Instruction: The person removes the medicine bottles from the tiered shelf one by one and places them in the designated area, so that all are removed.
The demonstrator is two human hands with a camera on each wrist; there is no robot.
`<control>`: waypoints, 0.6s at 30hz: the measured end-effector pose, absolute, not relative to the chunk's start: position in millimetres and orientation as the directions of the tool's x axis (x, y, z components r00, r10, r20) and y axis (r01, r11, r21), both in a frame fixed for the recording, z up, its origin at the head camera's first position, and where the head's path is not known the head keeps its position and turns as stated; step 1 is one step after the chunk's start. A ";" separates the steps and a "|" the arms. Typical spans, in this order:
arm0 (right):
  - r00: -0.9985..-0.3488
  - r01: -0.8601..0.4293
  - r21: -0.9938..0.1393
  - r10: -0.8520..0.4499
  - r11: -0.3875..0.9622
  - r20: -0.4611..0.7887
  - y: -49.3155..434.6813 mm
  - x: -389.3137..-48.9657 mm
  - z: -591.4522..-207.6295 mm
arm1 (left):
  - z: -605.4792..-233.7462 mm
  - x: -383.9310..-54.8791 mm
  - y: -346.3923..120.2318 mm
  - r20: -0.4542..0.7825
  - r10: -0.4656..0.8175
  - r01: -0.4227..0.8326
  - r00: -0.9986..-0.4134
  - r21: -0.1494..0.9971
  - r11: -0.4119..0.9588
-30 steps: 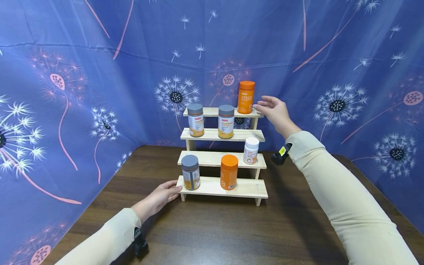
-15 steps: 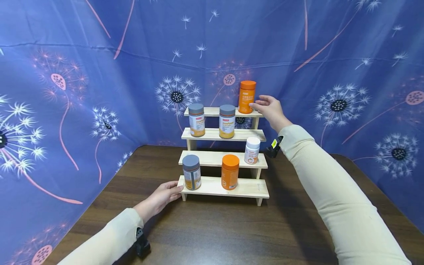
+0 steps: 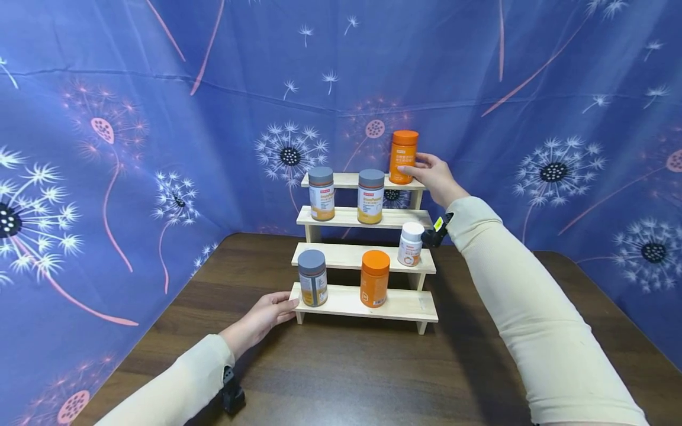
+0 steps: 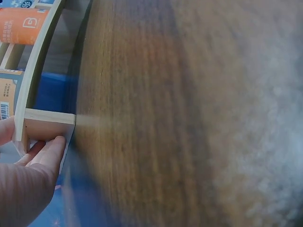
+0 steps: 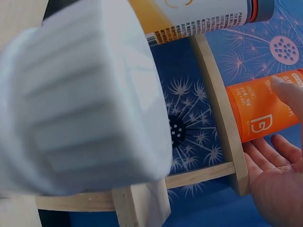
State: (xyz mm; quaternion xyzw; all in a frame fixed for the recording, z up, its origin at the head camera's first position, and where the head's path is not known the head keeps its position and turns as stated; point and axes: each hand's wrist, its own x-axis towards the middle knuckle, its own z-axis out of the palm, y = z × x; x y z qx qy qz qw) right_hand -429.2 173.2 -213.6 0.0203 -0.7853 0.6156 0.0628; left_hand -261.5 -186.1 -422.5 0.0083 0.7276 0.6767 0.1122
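A four-step wooden display rack (image 3: 407,303) stands on the table. My left hand (image 3: 261,319) grips the left end of its lowest step. In the left wrist view, the thumb is on top and the fingers (image 4: 49,153) lie under the board against the leg. On the top step, toward the right, an orange supplement bottle (image 3: 402,155) stands upright. My right hand (image 3: 434,178) holds that bottle low on its right side. The right wrist view shows the thumb (image 5: 286,92) over the label and the other fingers round the opposite side.
Two grey-lidded jars (image 3: 322,201) stand on the second step down. A white bottle (image 3: 410,247) is at the right of the third, close below my right wrist. The bottom step bears a grey-lidded jar (image 3: 313,281) and an orange bottle (image 3: 375,281). Behind hangs a blue dandelion cloth (image 3: 213,118).
My right hand has moved left from beside the top orange bottle and taken hold of it. The left hand stays on the rack. The head view has shifted slightly.
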 end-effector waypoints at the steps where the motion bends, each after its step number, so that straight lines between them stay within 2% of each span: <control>1: -0.992 -0.105 -0.965 0.046 0.239 0.119 173.2 -430.0 -213.7 | -422.5 -261.6 -186.1 -0.155 0.168 -0.142 -0.974 0.986 0.087; 7: -0.993 -0.110 -0.966 0.020 0.234 0.118 173.7 -434.1 -212.5 | -421.3 -262.5 -186.5 -0.162 0.172 -0.148 -0.972 0.985 0.091; 18: -0.996 -0.082 -0.933 -0.006 0.351 0.086 173.2 -438.2 -211.5 | -418.4 -264.4 -184.8 -0.196 0.149 -0.181 -0.969 0.977 0.110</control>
